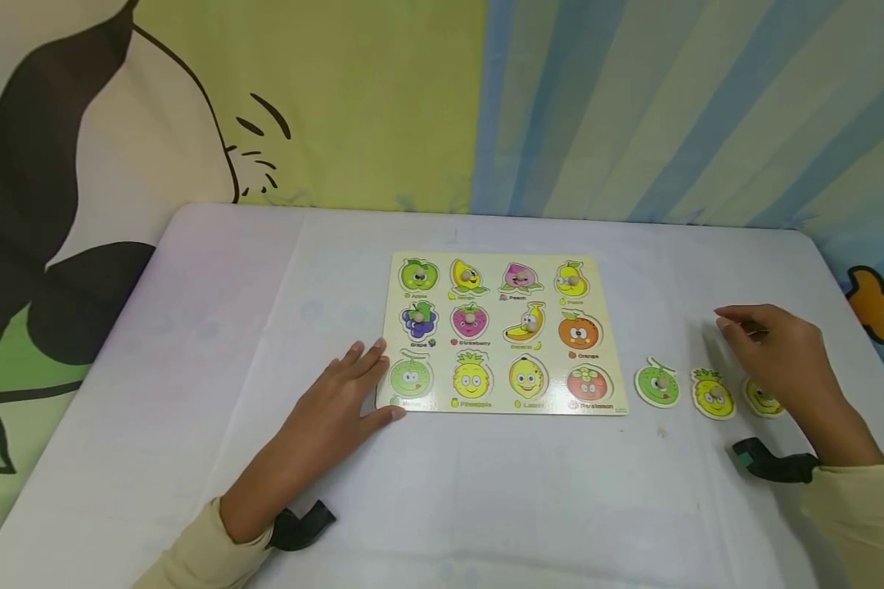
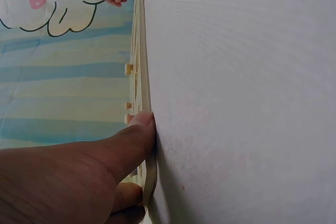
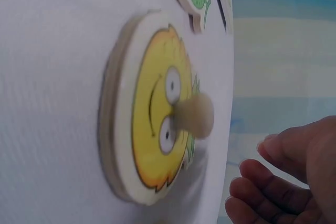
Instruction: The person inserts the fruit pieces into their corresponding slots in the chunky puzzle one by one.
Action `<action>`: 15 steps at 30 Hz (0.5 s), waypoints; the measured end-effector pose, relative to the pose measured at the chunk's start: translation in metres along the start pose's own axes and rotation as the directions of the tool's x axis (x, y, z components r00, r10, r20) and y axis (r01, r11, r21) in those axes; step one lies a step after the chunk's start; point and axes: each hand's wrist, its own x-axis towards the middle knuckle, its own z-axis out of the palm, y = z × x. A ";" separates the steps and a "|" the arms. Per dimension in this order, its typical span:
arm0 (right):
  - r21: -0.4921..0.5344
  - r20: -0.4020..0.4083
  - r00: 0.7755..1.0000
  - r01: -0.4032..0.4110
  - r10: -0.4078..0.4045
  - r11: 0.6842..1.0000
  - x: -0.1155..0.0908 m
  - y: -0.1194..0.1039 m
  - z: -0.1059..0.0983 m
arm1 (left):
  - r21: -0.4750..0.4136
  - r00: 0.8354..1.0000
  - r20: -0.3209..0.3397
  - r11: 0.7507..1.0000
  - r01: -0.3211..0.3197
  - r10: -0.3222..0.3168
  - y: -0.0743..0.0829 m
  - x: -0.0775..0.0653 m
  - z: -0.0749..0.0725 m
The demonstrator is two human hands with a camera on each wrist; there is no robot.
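A fruit puzzle board (image 1: pixel 497 402) lies flat on the table. My left hand (image 1: pixel 339 393) rests at its lower left corner, fingers along the left side and thumb (image 2: pixel 140 121) against the front edge. To the board's right lie a green melon piece (image 1: pixel 657 386), a pineapple piece (image 1: pixel 713 394) and a yellow round-faced piece (image 1: pixel 762 401), partly hidden under my right hand (image 1: pixel 788 352). That hand hovers above them with loosely bent fingers and holds nothing. In the right wrist view the pineapple piece (image 3: pixel 160 114) shows its wooden knob, with the fingertips apart from it.
Small knobs stand on several fruits in the board's upper rows; the bottom row shows fruit pictures without knobs. White cloth covers the table (image 1: pixel 486 499). Behind it hangs a printed curtain (image 1: pixel 383 106). A black strap piece (image 1: pixel 773 462) projects from the right wrist.
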 end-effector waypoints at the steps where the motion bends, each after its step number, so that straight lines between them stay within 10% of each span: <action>1: -0.002 -0.007 1.000 -0.004 0.004 1.000 0.000 0.002 0.000 | -0.003 1.000 -0.002 1.000 -0.004 0.004 0.000 0.000 0.000; 15: -0.066 -0.050 0.999 -0.017 0.014 0.998 0.001 0.026 -0.009 | -0.006 1.000 -0.007 1.000 -0.008 0.008 0.000 0.000 -0.001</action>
